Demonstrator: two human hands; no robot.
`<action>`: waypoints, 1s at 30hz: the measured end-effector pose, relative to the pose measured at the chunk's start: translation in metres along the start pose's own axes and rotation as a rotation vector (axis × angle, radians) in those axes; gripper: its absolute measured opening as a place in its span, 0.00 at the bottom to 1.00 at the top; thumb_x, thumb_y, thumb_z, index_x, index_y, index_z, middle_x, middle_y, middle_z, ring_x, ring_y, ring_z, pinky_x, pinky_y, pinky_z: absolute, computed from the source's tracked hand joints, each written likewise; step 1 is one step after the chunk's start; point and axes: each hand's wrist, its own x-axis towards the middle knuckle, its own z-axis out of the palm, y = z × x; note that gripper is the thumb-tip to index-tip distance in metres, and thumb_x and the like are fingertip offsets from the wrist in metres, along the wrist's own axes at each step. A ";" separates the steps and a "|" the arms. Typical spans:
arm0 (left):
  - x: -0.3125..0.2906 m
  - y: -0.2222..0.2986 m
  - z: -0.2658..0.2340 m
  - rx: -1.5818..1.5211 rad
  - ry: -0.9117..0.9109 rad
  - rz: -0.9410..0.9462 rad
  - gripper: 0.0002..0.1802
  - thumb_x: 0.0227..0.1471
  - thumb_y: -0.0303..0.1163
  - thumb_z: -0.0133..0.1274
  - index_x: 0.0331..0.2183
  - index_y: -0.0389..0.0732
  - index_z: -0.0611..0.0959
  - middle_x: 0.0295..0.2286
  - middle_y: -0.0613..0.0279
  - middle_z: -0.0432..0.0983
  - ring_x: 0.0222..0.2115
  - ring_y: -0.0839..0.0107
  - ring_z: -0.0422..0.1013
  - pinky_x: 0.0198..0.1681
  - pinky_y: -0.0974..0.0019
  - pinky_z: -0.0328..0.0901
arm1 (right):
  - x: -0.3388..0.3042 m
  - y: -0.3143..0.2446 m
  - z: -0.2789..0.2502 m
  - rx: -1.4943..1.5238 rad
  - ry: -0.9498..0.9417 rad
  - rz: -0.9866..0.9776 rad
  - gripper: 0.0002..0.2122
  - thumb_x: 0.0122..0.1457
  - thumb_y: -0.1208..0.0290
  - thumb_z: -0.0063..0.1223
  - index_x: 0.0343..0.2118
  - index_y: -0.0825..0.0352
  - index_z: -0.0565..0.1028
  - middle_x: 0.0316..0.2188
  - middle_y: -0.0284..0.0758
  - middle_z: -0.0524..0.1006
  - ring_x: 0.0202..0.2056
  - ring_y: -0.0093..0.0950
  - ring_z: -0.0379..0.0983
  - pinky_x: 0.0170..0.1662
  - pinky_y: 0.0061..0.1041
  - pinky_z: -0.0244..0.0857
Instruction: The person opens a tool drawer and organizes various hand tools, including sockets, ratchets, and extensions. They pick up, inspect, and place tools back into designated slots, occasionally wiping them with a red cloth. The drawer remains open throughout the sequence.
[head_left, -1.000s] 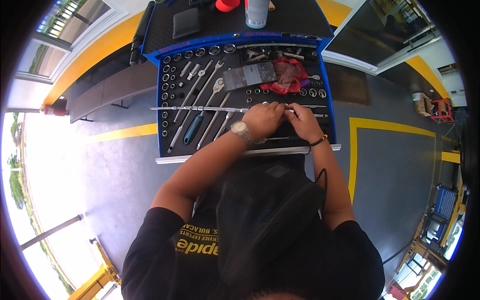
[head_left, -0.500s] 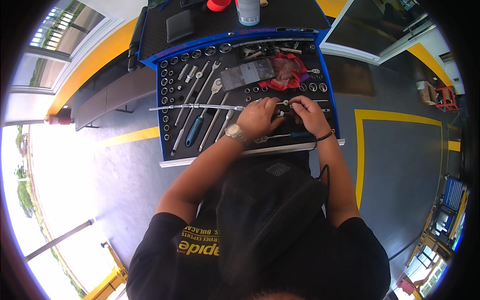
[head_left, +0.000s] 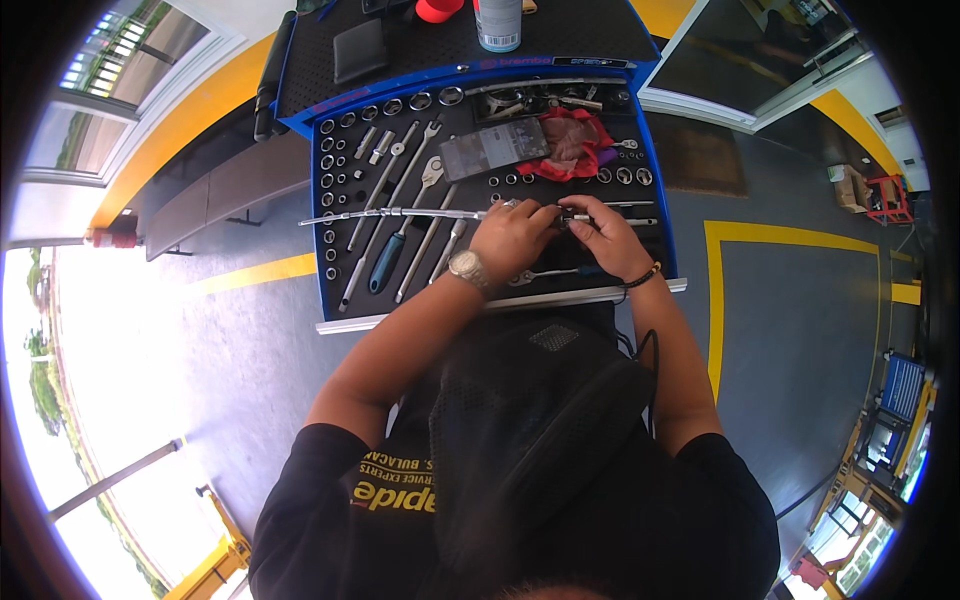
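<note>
My left hand [head_left: 512,240], with a watch at the wrist, is closed around a long, thin silver rod [head_left: 430,213] with joints along it. The rod sticks out leftward over the open tool drawer [head_left: 300,318]. My right hand [head_left: 612,242] pinches a small metal piece [head_left: 573,217] right at the left fingertips. Fingers hide how the piece meets the rod. Under the hands lie a ratchet [head_left: 545,275] and several bars. To the left rests a blue-handled screwdriver-like tool [head_left: 388,262], beside long-handled ratchets [head_left: 431,174].
Sockets [head_left: 330,145] line the drawer's left and back edges. A clear-lidded case [head_left: 492,148] and a crumpled red cloth [head_left: 577,145] lie toward the back. On the cabinet top stand a spray can [head_left: 498,25] and a black wallet-like item [head_left: 360,52].
My right hand has shifted slightly left, and its fingertips now meet my left fingers at the small metal piece. The left hand and the rod have barely moved.
</note>
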 end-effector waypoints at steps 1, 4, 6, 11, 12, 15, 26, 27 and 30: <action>0.000 -0.002 0.003 -0.010 0.005 0.003 0.15 0.51 0.35 0.61 0.42 0.44 0.82 0.32 0.61 0.78 0.34 0.56 0.77 0.40 0.53 0.70 | 0.001 -0.002 0.002 -0.022 0.001 -0.026 0.15 0.68 0.67 0.52 0.53 0.68 0.72 0.44 0.34 0.78 0.40 0.24 0.76 0.44 0.25 0.70; -0.003 -0.005 0.007 -0.042 0.030 0.018 0.16 0.51 0.35 0.61 0.42 0.44 0.82 0.32 0.60 0.78 0.33 0.56 0.77 0.41 0.52 0.70 | 0.003 0.004 0.005 -0.130 0.015 -0.139 0.16 0.67 0.68 0.52 0.54 0.69 0.72 0.48 0.40 0.78 0.46 0.33 0.77 0.49 0.31 0.70; -0.002 -0.005 0.006 -0.047 0.008 0.035 0.16 0.50 0.34 0.61 0.42 0.43 0.82 0.33 0.60 0.78 0.33 0.56 0.77 0.42 0.52 0.70 | 0.002 0.004 0.007 -0.303 0.038 -0.176 0.16 0.66 0.68 0.53 0.54 0.69 0.71 0.48 0.43 0.77 0.45 0.38 0.77 0.48 0.33 0.71; -0.004 -0.006 0.008 -0.067 0.007 0.062 0.16 0.50 0.32 0.60 0.42 0.42 0.82 0.32 0.59 0.78 0.33 0.57 0.77 0.41 0.54 0.70 | -0.001 -0.001 0.015 -0.536 0.077 -0.172 0.18 0.64 0.67 0.56 0.53 0.69 0.71 0.48 0.46 0.77 0.45 0.46 0.77 0.47 0.38 0.72; -0.005 -0.006 0.010 -0.064 0.000 0.054 0.16 0.49 0.32 0.60 0.43 0.42 0.82 0.32 0.59 0.78 0.33 0.57 0.77 0.40 0.54 0.70 | -0.002 0.000 0.016 -0.574 0.082 -0.169 0.18 0.64 0.66 0.56 0.53 0.69 0.71 0.48 0.46 0.77 0.44 0.46 0.77 0.46 0.38 0.72; -0.003 -0.006 0.012 -0.045 -0.002 0.057 0.16 0.49 0.31 0.59 0.43 0.42 0.83 0.31 0.59 0.78 0.32 0.57 0.77 0.39 0.55 0.70 | -0.001 0.002 0.017 -0.616 0.108 -0.196 0.19 0.63 0.65 0.57 0.53 0.68 0.70 0.46 0.46 0.78 0.43 0.46 0.78 0.45 0.39 0.72; 0.005 0.001 0.008 -0.026 0.010 0.063 0.15 0.53 0.39 0.61 0.41 0.44 0.82 0.29 0.60 0.77 0.28 0.58 0.77 0.36 0.55 0.70 | 0.008 0.014 -0.001 -0.155 0.256 -0.044 0.12 0.67 0.64 0.54 0.44 0.68 0.77 0.37 0.34 0.80 0.36 0.24 0.76 0.41 0.24 0.68; 0.005 0.001 0.008 -0.025 0.007 0.066 0.15 0.53 0.40 0.61 0.41 0.45 0.82 0.29 0.60 0.78 0.28 0.58 0.77 0.36 0.55 0.71 | 0.007 0.020 -0.006 -0.121 0.290 -0.027 0.12 0.68 0.65 0.53 0.45 0.68 0.77 0.37 0.32 0.80 0.36 0.21 0.74 0.41 0.22 0.67; 0.000 0.000 0.012 -0.008 -0.022 0.062 0.16 0.53 0.41 0.62 0.42 0.46 0.82 0.31 0.61 0.78 0.32 0.58 0.77 0.39 0.54 0.70 | 0.008 0.020 -0.008 -0.038 0.279 -0.006 0.12 0.68 0.67 0.51 0.50 0.67 0.77 0.37 0.30 0.79 0.36 0.18 0.71 0.42 0.20 0.66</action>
